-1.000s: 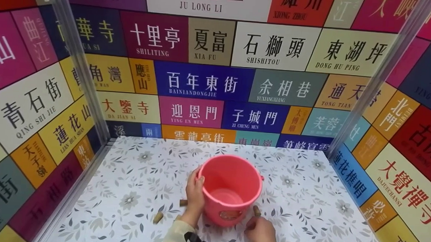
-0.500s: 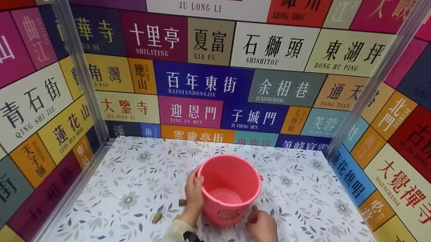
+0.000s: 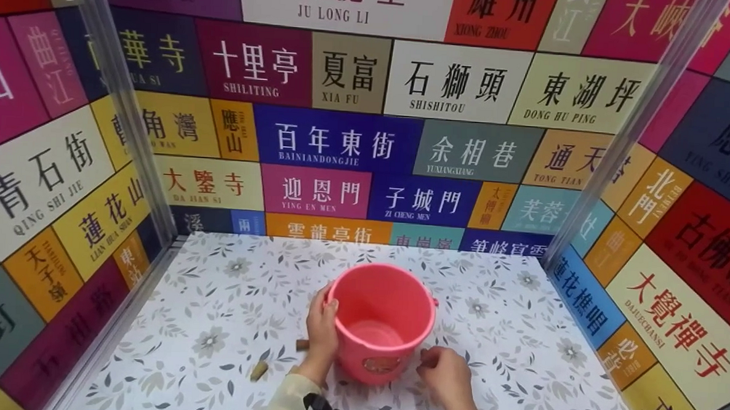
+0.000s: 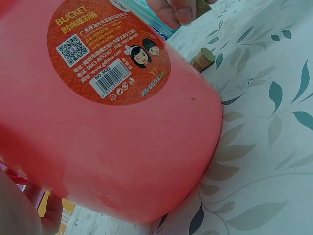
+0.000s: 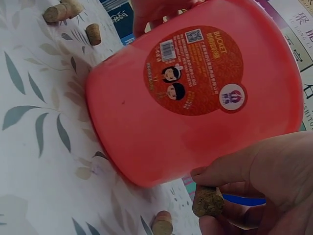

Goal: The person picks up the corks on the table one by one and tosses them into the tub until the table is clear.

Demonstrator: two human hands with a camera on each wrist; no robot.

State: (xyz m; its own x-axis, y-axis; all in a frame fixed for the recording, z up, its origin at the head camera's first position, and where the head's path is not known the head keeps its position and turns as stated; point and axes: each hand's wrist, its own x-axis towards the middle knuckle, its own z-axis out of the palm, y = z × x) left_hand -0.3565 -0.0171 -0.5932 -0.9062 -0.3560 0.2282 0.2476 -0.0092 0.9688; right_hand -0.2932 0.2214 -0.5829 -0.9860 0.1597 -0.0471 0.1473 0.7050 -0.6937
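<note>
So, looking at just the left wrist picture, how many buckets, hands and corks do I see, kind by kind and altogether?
Pink bucket: 1
Hands: 2, the left hand and the right hand
Corks: 2, the held cork and the loose cork
Total: 5

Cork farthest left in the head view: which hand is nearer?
Left. The left hand, gripping the bucket, is forward and right of that cork; the right hand, pinching another cork, is across the bucket.

Multicoloured lettered wall panels (image 3: 337, 139); leaf-patterned white tabletop (image 3: 512, 359).
</note>
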